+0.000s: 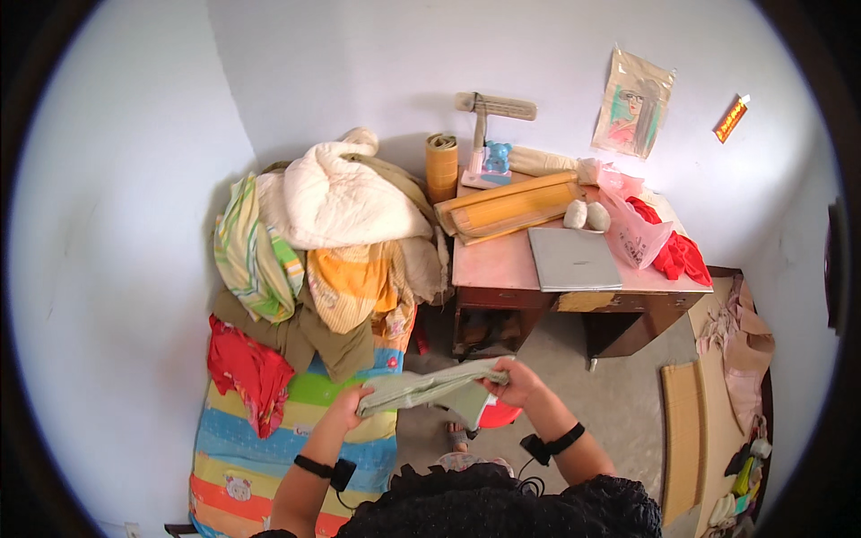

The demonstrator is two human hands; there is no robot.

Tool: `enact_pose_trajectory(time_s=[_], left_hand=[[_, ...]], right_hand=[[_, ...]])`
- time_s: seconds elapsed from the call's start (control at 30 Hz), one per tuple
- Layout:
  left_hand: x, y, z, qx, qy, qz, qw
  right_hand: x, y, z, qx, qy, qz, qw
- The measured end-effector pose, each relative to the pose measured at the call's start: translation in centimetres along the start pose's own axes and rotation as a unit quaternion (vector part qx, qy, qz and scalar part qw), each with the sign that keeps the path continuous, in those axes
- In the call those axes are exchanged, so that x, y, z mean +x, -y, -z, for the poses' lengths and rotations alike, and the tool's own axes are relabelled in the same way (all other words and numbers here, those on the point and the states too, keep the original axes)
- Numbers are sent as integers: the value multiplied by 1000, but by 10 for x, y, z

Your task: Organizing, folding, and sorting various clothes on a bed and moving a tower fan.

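My left hand [348, 405] and my right hand [516, 383] hold a pale grey-green cloth [430, 387] stretched between them. It is gathered into a long folded strip, with the right end slightly higher. Each hand grips one end, and a black strap with a small box circles each forearm. Below the cloth, partly hidden by it, is a red, white and grey-green object [498, 412] that I cannot identify. To the left is a bed with a striped, multicoloured sheet [309, 424]. A red patterned cloth [249, 370] and an olive-green cloth [343, 346] lie on it.
Behind these lies a heap with a white quilt [343, 195], a green striped cloth [252, 249] and a yellow cloth [356, 282]. The desk [498, 265] bears a silver laptop [575, 259], rolled mats [514, 205] and a lamp [494, 107]. A bamboo mat [685, 437] lies at right.
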State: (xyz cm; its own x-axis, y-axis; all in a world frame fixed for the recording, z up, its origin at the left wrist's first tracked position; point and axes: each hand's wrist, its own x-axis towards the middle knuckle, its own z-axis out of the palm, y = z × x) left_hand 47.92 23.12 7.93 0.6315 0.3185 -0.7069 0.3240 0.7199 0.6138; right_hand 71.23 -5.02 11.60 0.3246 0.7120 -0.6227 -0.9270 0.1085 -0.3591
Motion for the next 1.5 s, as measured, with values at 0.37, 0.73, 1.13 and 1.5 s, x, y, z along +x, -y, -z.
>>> enact_pose_trajectory(time_s=[0.37, 0.73, 1.13, 1.5], left_hand=[[112, -137, -271, 83, 179, -367, 909], [178, -56, -174, 140, 57, -83, 985], [66, -36, 81, 126, -204, -165, 957], [-44, 86, 239, -80, -401, -153, 900]], right_hand=[[-18, 245, 40, -102, -25, 398, 911], [146, 204, 196, -157, -346, 296, 876], [182, 116, 62, -364, -187, 215, 887], [293, -31, -124, -548, -2, 24, 836]])
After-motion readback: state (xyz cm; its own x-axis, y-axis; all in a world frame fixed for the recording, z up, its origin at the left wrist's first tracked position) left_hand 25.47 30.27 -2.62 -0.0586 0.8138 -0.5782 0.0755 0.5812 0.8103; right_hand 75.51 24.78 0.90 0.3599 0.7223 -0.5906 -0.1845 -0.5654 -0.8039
